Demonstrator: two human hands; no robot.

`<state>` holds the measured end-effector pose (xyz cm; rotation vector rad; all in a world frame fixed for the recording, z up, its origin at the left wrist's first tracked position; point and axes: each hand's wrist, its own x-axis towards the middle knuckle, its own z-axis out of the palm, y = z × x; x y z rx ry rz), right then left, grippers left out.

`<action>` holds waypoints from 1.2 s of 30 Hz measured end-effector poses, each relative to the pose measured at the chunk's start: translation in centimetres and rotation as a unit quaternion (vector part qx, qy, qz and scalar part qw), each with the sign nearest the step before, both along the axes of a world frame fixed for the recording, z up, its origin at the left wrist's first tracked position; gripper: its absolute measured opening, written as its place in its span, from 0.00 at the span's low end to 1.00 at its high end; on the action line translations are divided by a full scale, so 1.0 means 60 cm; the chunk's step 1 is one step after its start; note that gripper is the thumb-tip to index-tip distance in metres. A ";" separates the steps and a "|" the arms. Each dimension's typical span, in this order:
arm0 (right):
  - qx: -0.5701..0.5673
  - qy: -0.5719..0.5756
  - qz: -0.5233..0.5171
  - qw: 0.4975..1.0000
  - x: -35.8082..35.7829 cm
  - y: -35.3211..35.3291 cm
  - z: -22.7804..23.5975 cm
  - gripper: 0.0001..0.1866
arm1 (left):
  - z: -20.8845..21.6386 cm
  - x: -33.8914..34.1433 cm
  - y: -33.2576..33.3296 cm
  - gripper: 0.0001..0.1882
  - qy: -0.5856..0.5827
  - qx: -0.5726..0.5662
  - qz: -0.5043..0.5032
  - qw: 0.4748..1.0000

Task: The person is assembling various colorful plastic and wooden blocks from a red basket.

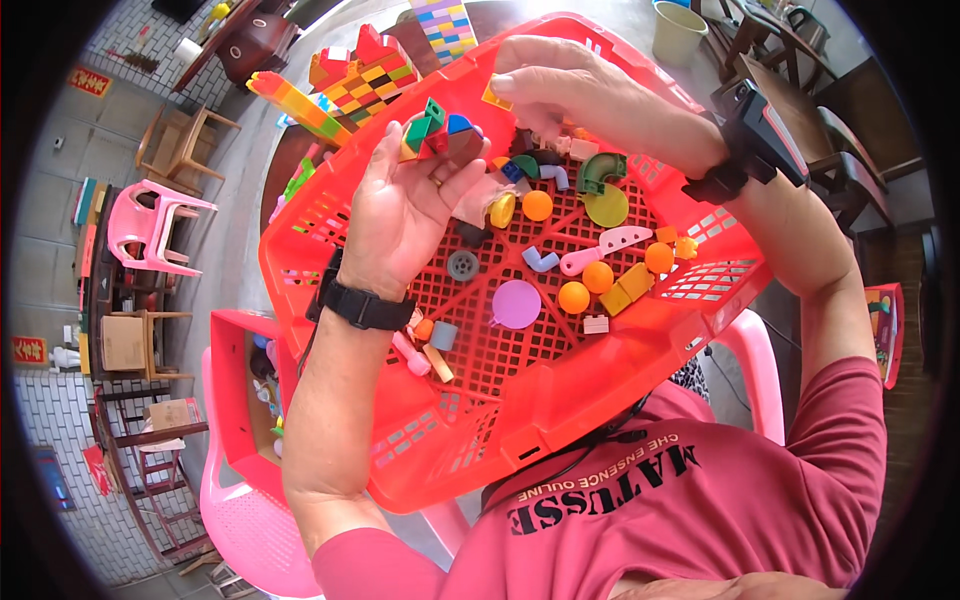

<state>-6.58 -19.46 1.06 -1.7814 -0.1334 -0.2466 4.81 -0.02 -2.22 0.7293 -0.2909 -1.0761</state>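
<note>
My left hand [405,205] is cupped palm up over the left side of a red plastic basket [560,400]. Several toy building blocks [425,130], green, red and blue among them, rest in its curled fingers. Over the basket's far side, my right hand [560,85] pinches a yellow-orange toy block [495,94] between thumb and fingers. Below both hands lie loose toys: a pink toy knife [607,249], a purple toy cup [516,304], orange balls [573,297], a green curved piece [600,173] and a yellow-green disc [606,206].
Beyond the basket stand stacked-block builds [365,80] on a dark round table. A pink chair [250,530] holds a red bin [240,400] at my left. Farther off are another pink chair [150,225], a wooden chair [190,140] and a pale bucket [680,32].
</note>
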 end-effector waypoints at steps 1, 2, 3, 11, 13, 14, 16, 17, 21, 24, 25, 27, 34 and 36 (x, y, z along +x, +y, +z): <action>0.033 0.026 0.015 0.999 -0.002 0.000 0.003 0.11 | 0.000 0.001 0.001 0.26 0.004 -0.003 -0.012 1.000; 0.035 0.026 0.013 0.999 -0.001 -0.001 0.000 0.11 | 0.001 0.000 0.000 0.26 0.003 -0.001 -0.013 1.000; 0.053 0.020 0.021 0.998 0.002 -0.002 -0.005 0.11 | 0.001 -0.001 0.000 0.27 0.002 0.002 -0.007 1.000; 0.043 -0.056 0.022 0.997 0.010 0.007 -0.018 0.07 | 0.000 -0.007 0.003 0.26 -0.072 0.015 0.030 0.997; 0.088 0.039 0.038 0.995 0.004 0.013 -0.009 0.07 | -0.004 0.003 0.011 0.25 -0.065 0.012 0.005 0.998; 0.087 0.039 0.038 0.995 0.003 0.012 -0.010 0.07 | -0.002 0.002 0.010 0.25 -0.065 0.011 0.004 0.998; 0.142 0.051 0.072 0.986 0.003 0.008 -0.015 0.07 | 0.002 -0.002 0.008 0.24 -0.079 -0.002 0.002 0.997; 0.141 0.051 0.072 0.986 0.005 0.007 -0.018 0.07 | 0.001 -0.001 0.008 0.24 -0.079 -0.003 0.003 0.997; 0.173 0.040 0.083 0.981 0.007 0.008 -0.024 0.09 | -0.001 -0.004 0.007 0.24 -0.047 -0.014 0.002 0.999; 0.161 0.037 0.062 0.984 0.003 0.014 -0.018 0.10 | 0.005 -0.017 0.001 0.19 -0.045 -0.008 0.024 0.999; 0.159 0.043 0.046 0.985 0.002 0.016 -0.014 0.11 | 0.007 -0.019 0.000 0.15 -0.049 0.001 0.039 0.998; 0.141 0.036 0.037 0.989 -0.002 0.014 -0.008 0.11 | 0.007 -0.019 0.001 0.14 -0.062 0.001 0.034 0.997; 0.077 -0.081 -0.038 0.993 -0.005 0.029 -0.005 0.13 | -0.009 -0.011 0.005 0.23 -0.201 -0.010 0.025 0.979; 0.070 -0.058 -0.027 0.996 -0.016 0.031 0.012 0.13 | -0.004 -0.015 0.003 0.24 -0.242 -0.015 0.049 0.969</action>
